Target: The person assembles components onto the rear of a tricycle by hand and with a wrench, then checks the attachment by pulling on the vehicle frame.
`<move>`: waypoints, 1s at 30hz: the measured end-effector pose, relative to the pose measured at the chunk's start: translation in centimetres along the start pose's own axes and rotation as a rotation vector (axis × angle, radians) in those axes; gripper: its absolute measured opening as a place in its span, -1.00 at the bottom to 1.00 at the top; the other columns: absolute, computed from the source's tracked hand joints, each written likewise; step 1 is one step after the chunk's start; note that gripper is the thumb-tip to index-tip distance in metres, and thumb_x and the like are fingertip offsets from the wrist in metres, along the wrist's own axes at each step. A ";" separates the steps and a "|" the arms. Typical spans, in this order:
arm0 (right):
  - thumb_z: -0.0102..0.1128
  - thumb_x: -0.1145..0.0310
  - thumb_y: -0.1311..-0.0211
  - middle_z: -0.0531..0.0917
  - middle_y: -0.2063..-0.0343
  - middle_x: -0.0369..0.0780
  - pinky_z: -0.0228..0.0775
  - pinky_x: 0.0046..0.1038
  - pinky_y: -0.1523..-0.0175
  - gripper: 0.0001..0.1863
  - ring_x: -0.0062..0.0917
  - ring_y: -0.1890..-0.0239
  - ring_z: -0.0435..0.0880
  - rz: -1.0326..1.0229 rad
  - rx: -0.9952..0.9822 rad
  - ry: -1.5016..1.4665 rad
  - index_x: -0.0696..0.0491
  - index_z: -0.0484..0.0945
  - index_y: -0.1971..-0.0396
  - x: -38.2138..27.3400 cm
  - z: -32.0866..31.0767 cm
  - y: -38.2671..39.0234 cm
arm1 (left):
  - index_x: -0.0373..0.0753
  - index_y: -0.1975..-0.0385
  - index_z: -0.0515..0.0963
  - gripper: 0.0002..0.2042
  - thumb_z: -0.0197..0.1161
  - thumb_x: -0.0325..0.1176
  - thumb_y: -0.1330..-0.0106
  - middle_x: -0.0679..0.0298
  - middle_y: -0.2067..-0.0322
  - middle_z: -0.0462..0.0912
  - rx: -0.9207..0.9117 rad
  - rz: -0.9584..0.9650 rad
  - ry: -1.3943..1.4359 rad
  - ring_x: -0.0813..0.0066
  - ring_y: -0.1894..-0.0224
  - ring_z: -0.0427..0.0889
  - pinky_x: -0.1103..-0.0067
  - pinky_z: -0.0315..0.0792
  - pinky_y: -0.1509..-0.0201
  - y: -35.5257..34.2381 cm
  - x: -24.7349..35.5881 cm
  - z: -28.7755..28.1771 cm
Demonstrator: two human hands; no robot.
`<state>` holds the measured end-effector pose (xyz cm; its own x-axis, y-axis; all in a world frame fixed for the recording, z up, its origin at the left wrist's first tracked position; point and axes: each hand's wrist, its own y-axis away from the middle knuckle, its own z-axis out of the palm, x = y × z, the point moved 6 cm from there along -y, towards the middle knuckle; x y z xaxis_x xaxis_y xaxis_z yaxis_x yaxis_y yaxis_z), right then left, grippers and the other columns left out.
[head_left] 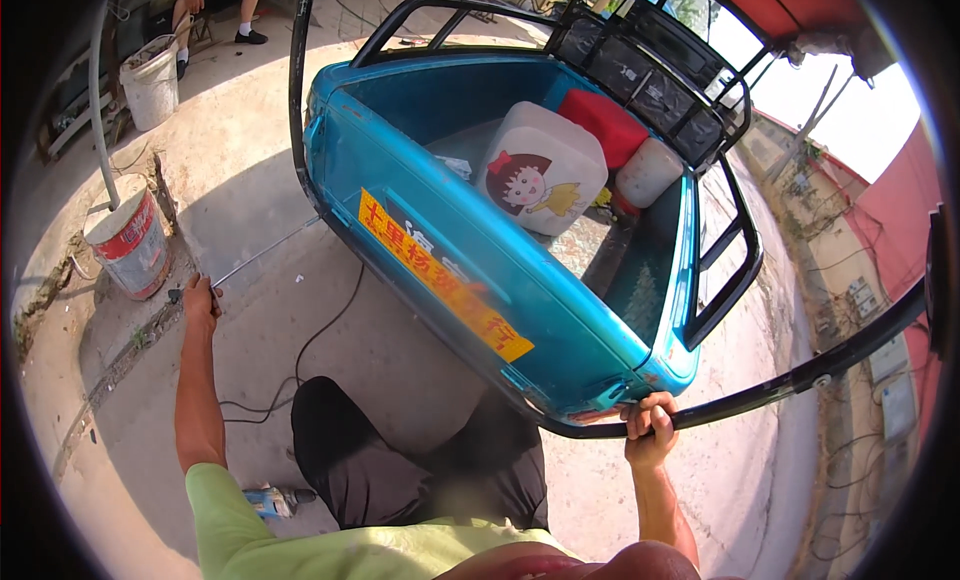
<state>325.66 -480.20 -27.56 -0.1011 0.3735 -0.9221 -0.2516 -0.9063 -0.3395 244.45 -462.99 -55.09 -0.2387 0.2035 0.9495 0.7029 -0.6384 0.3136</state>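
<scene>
My left hand (203, 298) is closed on a dark-handled tool (178, 296), with a long thin metal rod (260, 254) extending from it toward the vehicle. My right hand (650, 425) has its fingers wrapped round a black tubular bar (760, 385) by the rear corner of a turquoise cargo bed (600, 340). A yellow sticker (440, 275) is on the bed's tailgate. Inside lie a pale cushion-like item (545, 165) with a cartoon figure, a red item (598, 120) and a pale cylindrical container (650, 172). My legs are bent beneath the tailgate.
A bucket (130, 255) holding a pole stands left of my left hand, with another white bucket (150, 85) behind. A seated person's leg (245, 10) shows upper left. A cable (330, 325) crosses the ground; a power tool (272, 502) lies beside me. A wall (860, 240) runs along the right.
</scene>
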 end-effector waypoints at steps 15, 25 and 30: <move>0.13 0.25 -0.26 0.34 0.76 -0.38 0.41 -0.48 0.37 -0.76 -0.65 0.73 0.30 0.048 0.030 -0.043 0.15 0.52 0.37 0.5 0.0 0.3 | -0.24 -0.22 0.50 -0.57 0.32 -0.36 -0.35 0.01 -0.03 0.60 0.019 0.944 -0.818 0.08 -0.12 0.57 0.32 0.42 -0.21 4.5 2.7 -1.1; 0.08 0.26 -0.26 0.29 0.75 -0.41 0.39 -0.51 0.39 -0.77 -0.68 0.71 0.27 0.032 0.067 0.006 0.14 0.52 0.36 0.1 0.2 0.2 | -0.34 0.27 0.61 -0.56 0.08 0.00 -0.50 -0.04 0.22 0.65 0.047 0.857 -0.840 0.07 0.11 0.66 0.30 0.48 -0.01 1.3 2.8 1.3; 0.10 0.24 -0.24 0.31 0.76 -0.39 0.40 -0.50 0.38 -0.76 -0.66 0.72 0.29 0.055 0.045 -0.005 0.13 0.53 0.36 0.6 0.4 -0.3 | -0.35 0.62 0.51 -0.22 -0.09 0.40 -0.38 0.11 0.66 0.51 -0.096 0.085 -0.588 0.28 0.55 0.60 0.37 0.49 0.44 -7.8 -2.5 -1.6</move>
<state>325.29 -479.66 -27.93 -0.1210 0.3242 -0.9382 -0.2887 -0.9158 -0.2792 238.50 -459.74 -59.87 0.2458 0.5078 0.8257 0.6330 -0.7292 0.2600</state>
